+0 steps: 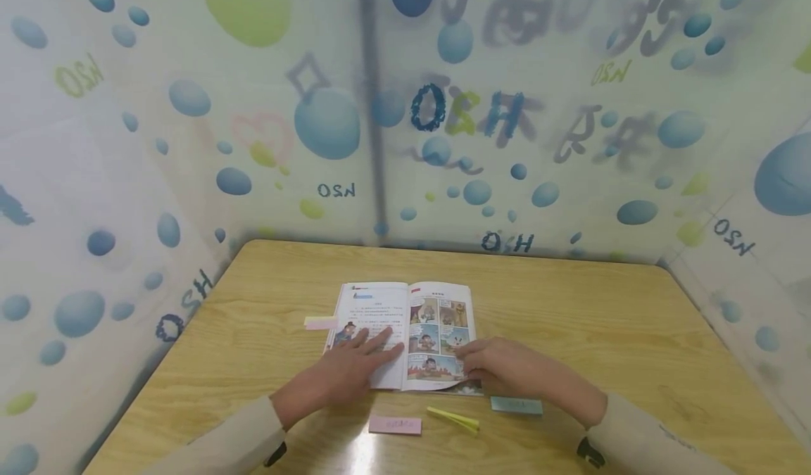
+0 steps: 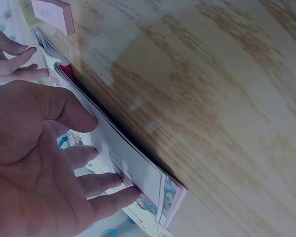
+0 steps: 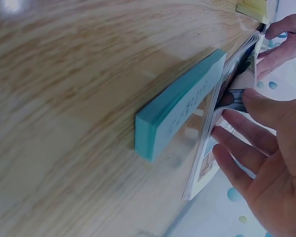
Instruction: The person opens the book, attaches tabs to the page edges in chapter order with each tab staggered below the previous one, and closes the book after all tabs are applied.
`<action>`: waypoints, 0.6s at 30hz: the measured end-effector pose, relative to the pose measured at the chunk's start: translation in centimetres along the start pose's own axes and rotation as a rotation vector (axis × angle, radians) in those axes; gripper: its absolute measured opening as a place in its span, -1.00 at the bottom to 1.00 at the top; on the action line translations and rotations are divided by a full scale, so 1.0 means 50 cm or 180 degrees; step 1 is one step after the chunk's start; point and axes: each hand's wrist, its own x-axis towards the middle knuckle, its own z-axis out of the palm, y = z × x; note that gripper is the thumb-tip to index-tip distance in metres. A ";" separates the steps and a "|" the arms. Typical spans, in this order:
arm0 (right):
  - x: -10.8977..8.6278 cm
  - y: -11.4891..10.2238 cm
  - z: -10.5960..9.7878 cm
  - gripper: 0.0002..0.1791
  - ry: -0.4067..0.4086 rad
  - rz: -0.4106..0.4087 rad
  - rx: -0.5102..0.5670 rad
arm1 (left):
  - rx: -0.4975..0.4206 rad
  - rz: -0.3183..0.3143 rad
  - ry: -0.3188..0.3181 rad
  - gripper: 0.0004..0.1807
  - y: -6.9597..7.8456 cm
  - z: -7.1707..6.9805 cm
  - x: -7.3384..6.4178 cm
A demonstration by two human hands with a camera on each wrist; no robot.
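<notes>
An illustrated book (image 1: 374, 293) lies spread on the table, with text on its left page and comic panels on the right page (image 1: 434, 369). My left hand (image 1: 338, 371) rests on the left page with its fingers spread straight. At the lower right corner of the book is my right hand (image 1: 507, 368). Its thumb and forefinger pinch the edge of the right page, which curls up and bares a darker picture beneath. In the right wrist view, a teal sticky-note pad (image 3: 182, 106) with handwriting lies beside that hand.
A pink sticky-note pad (image 1: 395, 426) and a yellow one (image 1: 453, 419), its strips fanned apart, lie in front of the book. Pink and yellow tabs (image 1: 320, 323) jut out at its left edge. The wooden table (image 1: 608, 313) meets a bubble-patterned wall covering (image 1: 469, 200) behind.
</notes>
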 end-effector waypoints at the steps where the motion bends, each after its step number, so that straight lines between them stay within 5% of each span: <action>1: 0.000 -0.001 0.000 -0.81 0.0020 -0.0019 -0.0025 | -0.0001 -0.0002 -0.0009 -0.19 0.000 0.000 0.001; 11: 0.005 -0.008 0.000 -0.82 0.0125 0.0141 -0.0216 | -0.0050 0.0010 -0.0036 -0.19 -0.001 0.004 0.002; 18: 0.003 -0.006 0.002 -0.81 0.0078 0.0460 -0.0051 | -0.0300 0.0140 0.0135 -0.27 0.010 -0.003 0.008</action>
